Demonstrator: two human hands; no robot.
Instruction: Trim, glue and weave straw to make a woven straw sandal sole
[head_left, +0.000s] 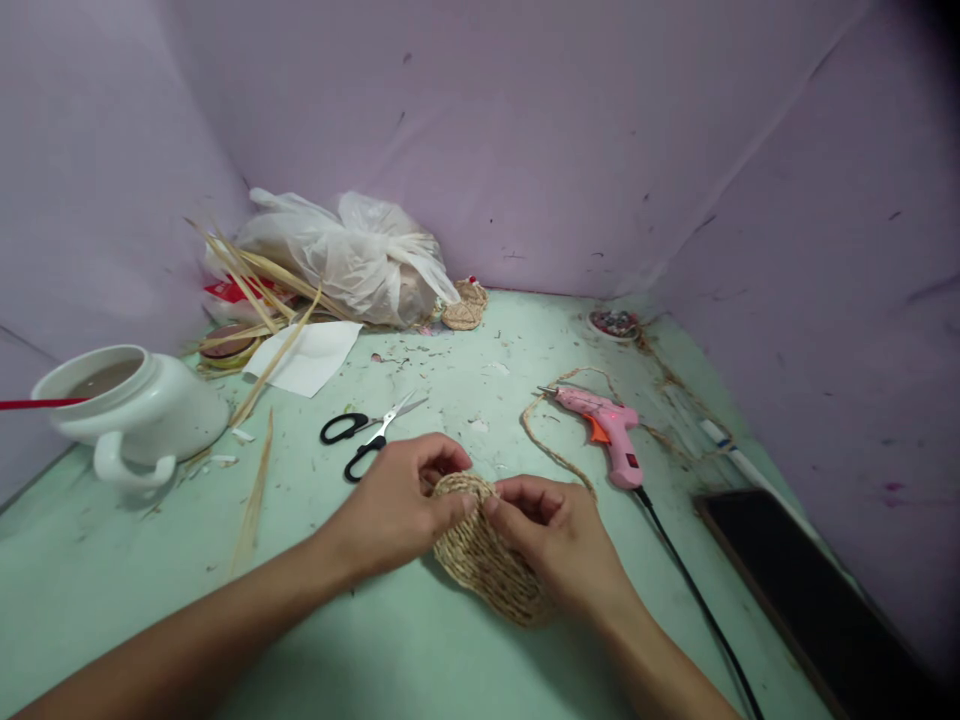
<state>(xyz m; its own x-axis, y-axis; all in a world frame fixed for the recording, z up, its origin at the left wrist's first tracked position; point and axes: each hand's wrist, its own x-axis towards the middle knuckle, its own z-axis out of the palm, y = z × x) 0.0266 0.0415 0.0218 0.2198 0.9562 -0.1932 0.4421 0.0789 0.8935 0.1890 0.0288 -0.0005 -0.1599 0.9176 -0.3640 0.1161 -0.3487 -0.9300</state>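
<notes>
Both my hands hold a woven piece of coiled, braided straw cord [487,570], shaped like a small sole, above the table front. My left hand [409,500] pinches its upper left edge between thumb and fingers. At the upper right edge, my right hand [559,535] is closed on the same piece, its thumb near the left thumb. A loose length of braided cord [551,452] runs from near my right hand up behind a pink glue gun [611,425] with an orange trigger. Black-handled scissors [371,430] lie with blades parted beyond my left hand.
On the left stands a white pot [169,400] with a red stick in it. Dry straw strips [259,480], white paper [307,360] and a tied plastic bag [360,260] lie behind. A dark flat device [795,590] and the glue gun's black cable [697,600] occupy the right.
</notes>
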